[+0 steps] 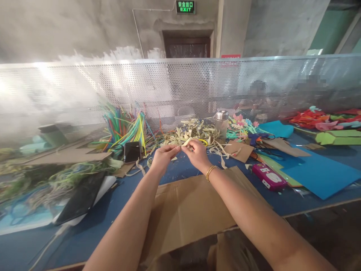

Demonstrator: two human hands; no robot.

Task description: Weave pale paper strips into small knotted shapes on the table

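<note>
My left hand [165, 156] and my right hand [197, 153] meet above the cardboard, both closed in a pinch of thumb and fingers. A small pale yellow-green strip [186, 142] shows at the fingertips, pinched between the two hands; its lower end is hidden by the fingers. Behind the hands lies a tangled heap of similar pale strips [201, 130]. Beneath my forearms, a flat brown cardboard sheet [191, 210] rests at the table's front edge.
A glass bottle [222, 122] stands beside the heap. Bundled colourful stems [124, 126] and a phone [132, 151] are left; a dark tablet [80, 199] lies nearer. Rightward are a magenta box [269, 176] and blue sheets [321, 173]. A perforated metal screen [118, 82] closes off the back.
</note>
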